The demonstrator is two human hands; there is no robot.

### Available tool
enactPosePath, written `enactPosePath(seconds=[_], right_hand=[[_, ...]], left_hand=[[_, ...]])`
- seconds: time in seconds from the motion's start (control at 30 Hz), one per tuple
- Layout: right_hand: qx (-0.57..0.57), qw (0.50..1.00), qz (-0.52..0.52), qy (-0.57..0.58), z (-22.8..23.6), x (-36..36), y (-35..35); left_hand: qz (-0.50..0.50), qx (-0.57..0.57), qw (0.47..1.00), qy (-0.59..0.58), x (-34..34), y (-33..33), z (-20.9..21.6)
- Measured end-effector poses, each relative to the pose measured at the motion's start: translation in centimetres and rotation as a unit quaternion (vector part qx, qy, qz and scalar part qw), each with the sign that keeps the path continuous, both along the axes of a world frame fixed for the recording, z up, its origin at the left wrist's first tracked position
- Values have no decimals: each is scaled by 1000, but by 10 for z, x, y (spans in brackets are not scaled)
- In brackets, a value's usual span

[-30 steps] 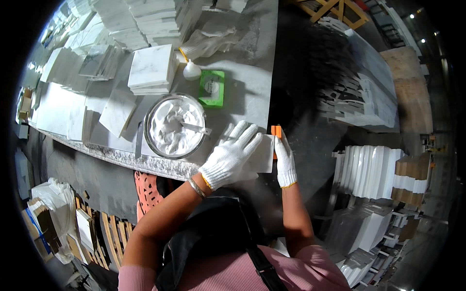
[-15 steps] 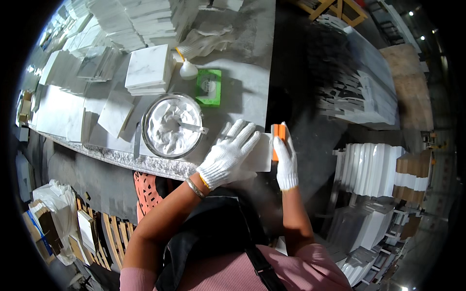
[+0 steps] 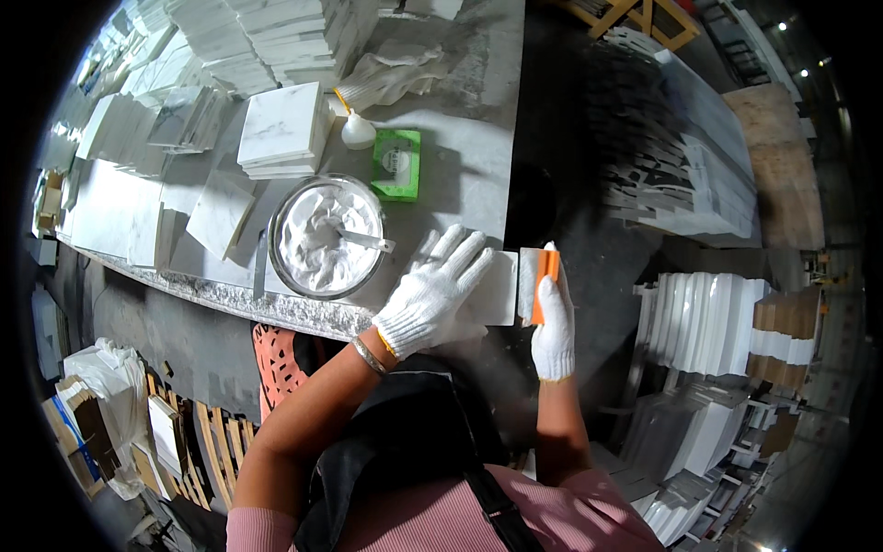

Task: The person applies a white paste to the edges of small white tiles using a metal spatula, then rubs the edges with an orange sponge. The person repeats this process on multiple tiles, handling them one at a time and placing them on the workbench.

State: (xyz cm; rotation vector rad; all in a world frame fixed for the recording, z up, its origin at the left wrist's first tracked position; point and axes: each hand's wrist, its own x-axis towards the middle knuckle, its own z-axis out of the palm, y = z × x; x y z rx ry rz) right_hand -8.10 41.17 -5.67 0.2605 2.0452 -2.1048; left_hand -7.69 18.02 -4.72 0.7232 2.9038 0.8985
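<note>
My left hand (image 3: 436, 293), in a white knitted glove, lies flat with its fingers stretched over a white tile (image 3: 498, 293). The tile's right end sticks out past the table's edge. My right hand (image 3: 554, 329), gloved likewise, grips an orange block with a pale grey flat side (image 3: 544, 287). That grey side faces the tile's end, with a narrow dark gap between them. Left of my left hand, a round metal bowl (image 3: 274, 267) holds white paste (image 3: 313, 237), and a flat metal spatula (image 3: 368, 241) rests in the paste.
A green box (image 3: 396, 166) and a white squeeze bulb (image 3: 358, 132) stand beyond the bowl. Marble-patterned tiles (image 3: 280, 124) are stacked on the table (image 3: 460, 129). A metal strip (image 3: 260, 267) lies left of the bowl. More slabs (image 3: 694, 322) stand to the right.
My right hand has moved slightly right and nearer to me with the orange block. The block has turned, so its grey side now shows. My left hand stays in place.
</note>
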Motion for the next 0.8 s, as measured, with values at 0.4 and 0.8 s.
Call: enactPosePath(seconds=[0.4,0.8], right_hand=[[150,984,38,92,20,2,-17],[110,992,37,55,22,4,-12]], left_hand=[[-1,11,1000,-12,-1,-1,7],[3,1,1000,11,-1,-1,4]])
